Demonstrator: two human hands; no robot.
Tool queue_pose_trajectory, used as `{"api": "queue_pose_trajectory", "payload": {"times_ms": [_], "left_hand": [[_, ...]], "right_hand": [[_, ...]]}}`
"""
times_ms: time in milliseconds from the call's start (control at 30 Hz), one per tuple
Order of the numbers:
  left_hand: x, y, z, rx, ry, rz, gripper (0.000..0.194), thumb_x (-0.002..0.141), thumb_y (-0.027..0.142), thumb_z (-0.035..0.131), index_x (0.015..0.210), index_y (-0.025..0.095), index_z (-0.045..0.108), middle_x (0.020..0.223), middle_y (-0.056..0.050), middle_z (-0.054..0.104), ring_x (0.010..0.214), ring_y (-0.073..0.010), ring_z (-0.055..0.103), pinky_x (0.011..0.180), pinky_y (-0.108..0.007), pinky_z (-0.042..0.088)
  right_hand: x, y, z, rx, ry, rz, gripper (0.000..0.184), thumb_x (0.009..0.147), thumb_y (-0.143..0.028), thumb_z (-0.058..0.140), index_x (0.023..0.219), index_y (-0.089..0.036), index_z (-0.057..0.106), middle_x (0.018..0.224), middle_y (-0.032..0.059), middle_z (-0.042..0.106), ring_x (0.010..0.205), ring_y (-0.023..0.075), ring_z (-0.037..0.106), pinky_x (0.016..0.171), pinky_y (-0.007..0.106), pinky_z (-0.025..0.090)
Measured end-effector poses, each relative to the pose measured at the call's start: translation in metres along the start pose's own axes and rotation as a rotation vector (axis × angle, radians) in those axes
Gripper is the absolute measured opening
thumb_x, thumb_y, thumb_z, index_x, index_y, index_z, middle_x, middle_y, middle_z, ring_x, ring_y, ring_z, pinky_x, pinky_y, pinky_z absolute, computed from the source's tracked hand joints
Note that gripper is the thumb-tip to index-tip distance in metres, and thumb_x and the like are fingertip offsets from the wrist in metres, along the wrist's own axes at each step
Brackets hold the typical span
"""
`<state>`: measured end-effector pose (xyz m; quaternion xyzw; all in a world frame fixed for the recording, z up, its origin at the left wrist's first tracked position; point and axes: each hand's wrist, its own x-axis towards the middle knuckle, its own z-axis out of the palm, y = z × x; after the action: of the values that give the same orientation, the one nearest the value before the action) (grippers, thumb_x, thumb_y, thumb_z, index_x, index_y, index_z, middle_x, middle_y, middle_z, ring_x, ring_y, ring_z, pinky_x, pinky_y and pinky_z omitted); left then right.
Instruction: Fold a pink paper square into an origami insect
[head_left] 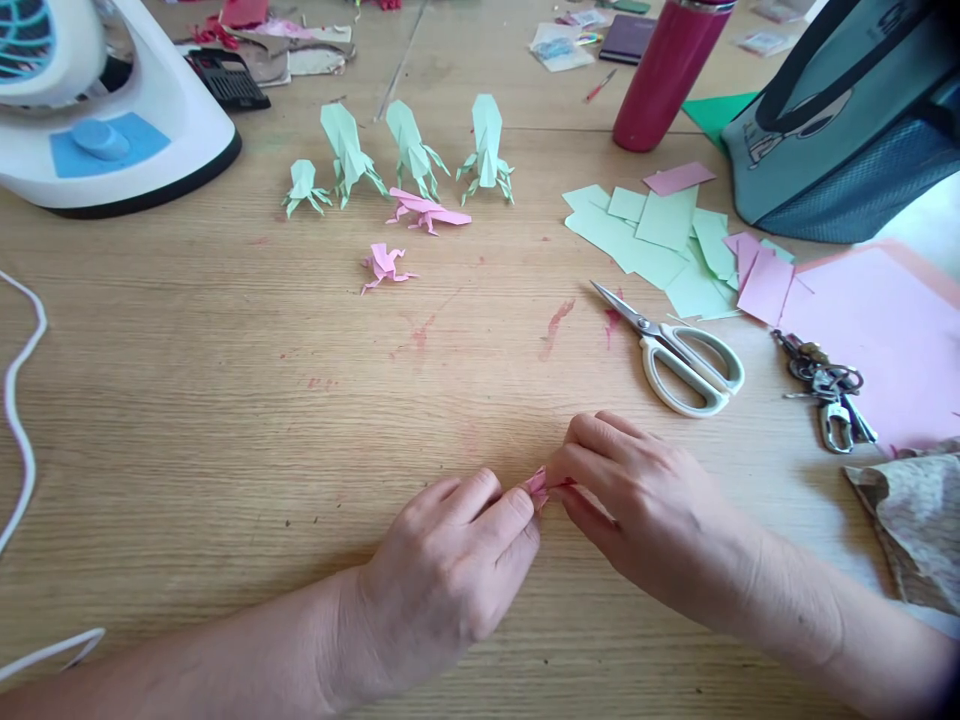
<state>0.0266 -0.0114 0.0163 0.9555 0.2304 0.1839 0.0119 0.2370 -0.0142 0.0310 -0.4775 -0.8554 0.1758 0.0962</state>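
Observation:
Between my two hands is a small piece of folded pink paper (537, 484), mostly covered by my fingers. My left hand (457, 560) pinches it from the left, the thumb and fingers closed on it. From the right, the fingertips of my right hand (637, 500) are closed on its other end. Ahead on the table stand several pale green folded paper figures (345, 150), the leftmost one smaller. Two pink folded figures, a long one (427, 210) and a small frog-like one (385, 263), lie in front of them.
Scissors (675, 350) lie beyond my right hand, beside green and pink paper pieces (637, 235). Keys (825, 385), a pink sheet (885, 330), a teal bag (840, 130) and a red bottle (671, 75) are at right. A white fan (112, 130) stands at left, near a white cord (15, 400).

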Motion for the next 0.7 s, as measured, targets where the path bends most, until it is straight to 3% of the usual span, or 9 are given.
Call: {"api": "queue_pose_trajectory", "payload": {"times_ms": [267,433,700], "left_hand": [[-0.004,-0.001,0.005,-0.072,0.043,-0.008,0.013,0.09,0.007,0.06,0.095,0.01,0.071,0.098,-0.006,0.071,0.07,-0.0141,0.058,0.062,-0.031,0.053],[-0.004,-0.001,0.006,-0.1,0.048,-0.028,0.015,0.094,0.007,0.055,0.092,0.011,0.07,0.087,-0.004,0.069,0.069,-0.0121,0.059,0.062,-0.028,0.053],[-0.002,0.002,0.008,-0.029,0.144,-0.012,0.011,0.087,0.003,0.064,0.093,0.008,0.072,0.082,-0.004,0.072,0.06,-0.0129,0.057,0.05,-0.029,0.05]], "right_hand": [[-0.009,0.002,0.002,0.036,0.09,-0.033,0.025,0.094,-0.008,0.047,0.077,-0.016,0.064,0.08,0.0066,0.056,0.072,0.0178,0.048,0.064,0.032,0.044],[-0.012,0.002,0.005,0.158,0.136,-0.004,0.021,0.095,-0.01,0.049,0.082,-0.017,0.064,0.08,0.0051,0.056,0.074,0.0164,0.051,0.068,0.029,0.046],[-0.025,0.007,0.011,0.013,0.23,-0.246,0.023,0.096,-0.006,0.049,0.082,-0.012,0.066,0.076,0.0074,0.058,0.069,0.0177,0.046,0.061,0.032,0.04]]}}
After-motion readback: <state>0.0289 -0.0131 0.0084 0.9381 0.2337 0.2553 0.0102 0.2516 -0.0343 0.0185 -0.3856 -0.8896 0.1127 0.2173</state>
